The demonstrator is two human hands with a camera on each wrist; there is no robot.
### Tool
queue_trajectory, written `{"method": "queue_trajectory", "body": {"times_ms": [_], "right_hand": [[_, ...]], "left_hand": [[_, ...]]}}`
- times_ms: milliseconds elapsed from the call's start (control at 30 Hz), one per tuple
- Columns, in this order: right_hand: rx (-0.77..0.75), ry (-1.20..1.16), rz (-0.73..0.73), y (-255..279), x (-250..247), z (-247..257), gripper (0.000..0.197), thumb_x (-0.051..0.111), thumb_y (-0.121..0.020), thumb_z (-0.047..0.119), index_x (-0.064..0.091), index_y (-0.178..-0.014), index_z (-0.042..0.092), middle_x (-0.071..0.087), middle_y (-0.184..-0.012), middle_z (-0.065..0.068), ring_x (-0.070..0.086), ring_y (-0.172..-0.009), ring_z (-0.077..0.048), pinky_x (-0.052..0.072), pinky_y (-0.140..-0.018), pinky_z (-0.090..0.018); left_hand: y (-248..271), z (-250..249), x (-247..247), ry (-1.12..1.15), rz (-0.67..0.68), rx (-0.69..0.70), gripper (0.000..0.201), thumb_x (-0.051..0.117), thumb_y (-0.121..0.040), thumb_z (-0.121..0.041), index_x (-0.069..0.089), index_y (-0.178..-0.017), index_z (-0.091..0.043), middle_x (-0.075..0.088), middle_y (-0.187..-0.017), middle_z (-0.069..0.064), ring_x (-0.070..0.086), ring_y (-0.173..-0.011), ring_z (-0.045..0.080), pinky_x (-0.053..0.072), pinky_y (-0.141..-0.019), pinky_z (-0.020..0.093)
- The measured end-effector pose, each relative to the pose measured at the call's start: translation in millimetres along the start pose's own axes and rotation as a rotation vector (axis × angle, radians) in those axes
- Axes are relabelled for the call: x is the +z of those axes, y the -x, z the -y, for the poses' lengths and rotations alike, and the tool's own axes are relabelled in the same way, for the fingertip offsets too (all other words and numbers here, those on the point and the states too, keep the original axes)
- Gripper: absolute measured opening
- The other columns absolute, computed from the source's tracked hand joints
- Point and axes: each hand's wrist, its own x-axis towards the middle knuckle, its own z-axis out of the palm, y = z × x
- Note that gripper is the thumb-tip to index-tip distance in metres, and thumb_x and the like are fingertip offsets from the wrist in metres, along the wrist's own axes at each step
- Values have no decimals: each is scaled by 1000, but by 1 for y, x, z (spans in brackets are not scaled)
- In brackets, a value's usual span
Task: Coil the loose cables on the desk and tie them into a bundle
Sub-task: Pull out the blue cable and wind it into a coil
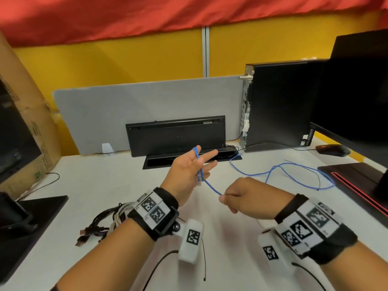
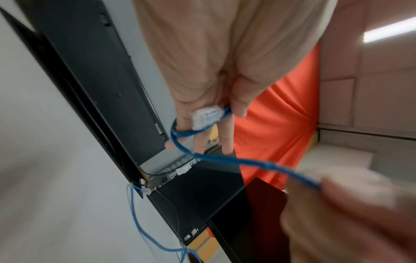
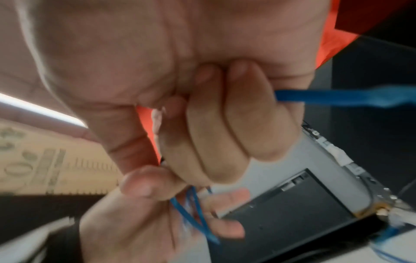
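A blue network cable (image 1: 212, 189) runs between my two hands above the white desk (image 1: 117, 185). My left hand (image 1: 189, 169) is raised with straight fingers. The cable loops round one finger, and the thumb (image 2: 238, 105) holds the clear plug (image 2: 206, 117) against the fingers. My right hand (image 1: 237, 196) pinches the cable a short way along, with its fingers curled round it (image 3: 225, 124). The rest of the blue cable (image 1: 294, 164) lies in loose curves on the desk to the right. A bundle of black and white cables (image 1: 105, 219) lies by my left wrist.
An upright black keyboard (image 1: 176, 135) leans on the grey divider behind my hands. A PC tower (image 1: 279, 106), a monitor (image 1: 357, 91) and a mouse (image 1: 332, 150) stand at the right. A cardboard box (image 1: 25, 114) and a monitor base (image 1: 25, 227) sit at the left. Thin black ties (image 1: 203, 259) lie near the front.
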Motion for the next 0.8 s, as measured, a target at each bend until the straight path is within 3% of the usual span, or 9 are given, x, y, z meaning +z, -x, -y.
{"method": "queue_trajectory", "body": {"times_ms": [133,233,333,400,467,567,633,700,800], "right_hand": [[-61,-61,-31,9,-22,13,34,56,-90,23,61,-57,19,51,-47,13,43,-47,-5,34,-54,-22],[-116,-210,-91,11,-35,18,28,57,-86,14,64,-59,16,58,-59,0,51,-58,-14,42,-63,-29],[-174,-310,-248,6,-42,12,20,61,-88,14,71,-71,12,64,-62,8,57,-60,-1,45,-62,-15],[-232,-381,-320,0,-44,6,13,66,-88,16,73,-78,14,70,-70,8,65,-69,-2,50,-69,-16],[-253,-461,-393,-6,-40,-2,8,70,-87,16,73,-80,11,71,-70,4,66,-66,-6,53,-65,-18],[-174,-519,-551,-21,-22,-16,13,67,-89,15,73,-84,5,57,-52,14,49,-46,1,37,-46,-9],[-86,-444,-596,-30,-7,-25,17,60,-94,18,73,-85,10,57,-60,12,48,-55,-1,36,-55,-12],[-1,-300,-492,-34,8,-32,27,49,-99,24,68,-81,16,58,-69,10,53,-67,-7,40,-63,-18],[49,-144,-253,-35,28,-28,33,39,-99,20,67,-87,10,68,-89,-5,62,-87,-23,49,-83,-37]], "left_hand": [[4,4,7,-211,119,-43,33,37,-103,-5,54,-129,6,60,-134,4,59,-107,-10,42,-98,24],[11,3,18,-279,155,-70,29,41,-100,-4,57,-114,16,67,-120,11,67,-95,-1,50,-85,19],[25,1,26,-236,250,-67,36,38,-103,-19,63,-112,4,68,-68,21,72,-74,29,52,-86,37],[31,1,24,-127,240,-75,38,35,-104,-25,64,-113,-2,53,-50,12,61,-53,26,50,-96,48],[35,3,23,19,224,-104,44,34,-105,-32,63,-121,-2,38,-45,5,42,-42,18,47,-103,48],[41,1,23,204,242,-133,48,42,-100,-36,63,-123,1,26,-43,-1,26,-39,13,49,-100,50],[45,-2,23,312,259,-132,47,44,-99,-33,61,-125,2,22,-44,-2,20,-41,13,48,-99,53],[45,-4,22,441,266,-137,47,44,-99,-30,57,-129,4,25,-43,-4,20,-41,11,46,-100,55],[41,-5,21,624,249,-150,48,44,-97,-23,50,-134,7,31,-43,-6,23,-39,8,44,-102,58]]}}
